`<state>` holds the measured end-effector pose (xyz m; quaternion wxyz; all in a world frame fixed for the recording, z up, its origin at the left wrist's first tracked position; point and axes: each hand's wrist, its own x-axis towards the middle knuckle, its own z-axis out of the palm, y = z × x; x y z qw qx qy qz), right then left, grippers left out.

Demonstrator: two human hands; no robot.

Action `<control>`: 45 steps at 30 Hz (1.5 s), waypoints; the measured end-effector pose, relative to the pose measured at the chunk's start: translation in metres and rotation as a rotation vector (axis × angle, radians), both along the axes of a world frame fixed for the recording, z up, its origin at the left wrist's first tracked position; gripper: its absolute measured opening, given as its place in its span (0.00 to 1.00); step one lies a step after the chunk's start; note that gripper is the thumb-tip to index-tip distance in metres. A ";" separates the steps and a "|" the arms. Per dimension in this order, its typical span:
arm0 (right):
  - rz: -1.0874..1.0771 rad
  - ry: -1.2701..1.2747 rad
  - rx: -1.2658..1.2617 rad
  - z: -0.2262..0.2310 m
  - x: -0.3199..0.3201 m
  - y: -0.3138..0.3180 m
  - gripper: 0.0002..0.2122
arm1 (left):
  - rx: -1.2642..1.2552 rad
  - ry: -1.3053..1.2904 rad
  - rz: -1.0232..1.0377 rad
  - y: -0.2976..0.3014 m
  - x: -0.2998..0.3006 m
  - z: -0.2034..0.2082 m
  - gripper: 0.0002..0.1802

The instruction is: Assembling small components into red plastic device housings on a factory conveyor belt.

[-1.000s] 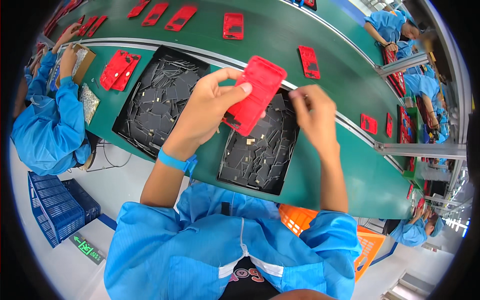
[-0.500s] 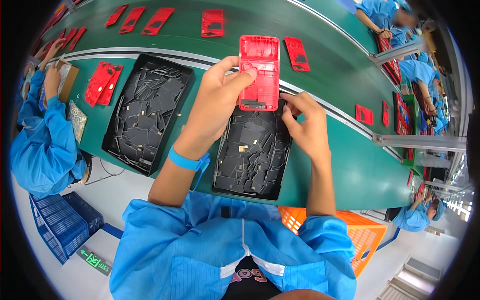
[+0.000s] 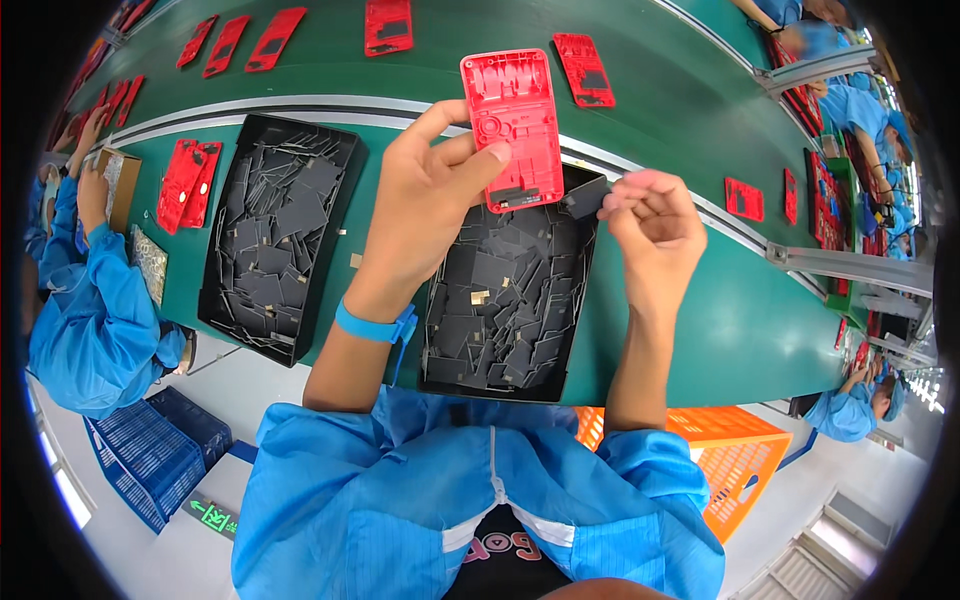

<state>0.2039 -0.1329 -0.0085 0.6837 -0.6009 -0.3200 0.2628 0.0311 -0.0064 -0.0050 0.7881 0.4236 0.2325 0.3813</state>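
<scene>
Left hand (image 3: 425, 190) grips red moulded casing (image 3: 527, 125), black strip (image 3: 518, 198) bearing tiny print | right hand (image 3: 658, 222) pinches thin dark piece (image 3: 586, 199) | counter (image 3: 715, 330), far edge

Bright, even light; green table (image 3: 720, 330) bowed by fisheye; corners black; glare far right.

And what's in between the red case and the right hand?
The head view shows a flat dark piece there, held by the right hand, close to the red case.
</scene>
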 end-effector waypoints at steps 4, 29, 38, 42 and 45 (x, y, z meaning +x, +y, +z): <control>0.026 0.003 0.057 -0.002 -0.003 -0.008 0.07 | 0.034 -0.004 -0.009 -0.011 0.006 -0.004 0.16; 0.028 -0.052 0.134 0.010 -0.027 -0.006 0.08 | 0.164 0.021 -0.047 -0.030 0.007 0.007 0.17; 0.040 -0.073 0.084 0.012 -0.033 -0.008 0.08 | 0.165 0.017 -0.018 -0.030 0.005 0.006 0.16; 0.036 -0.056 0.090 0.013 -0.032 -0.009 0.08 | 0.153 -0.001 -0.016 -0.032 0.007 0.007 0.16; -0.001 -0.032 0.148 0.010 -0.034 -0.009 0.09 | 0.153 -0.010 -0.014 -0.033 0.008 0.008 0.16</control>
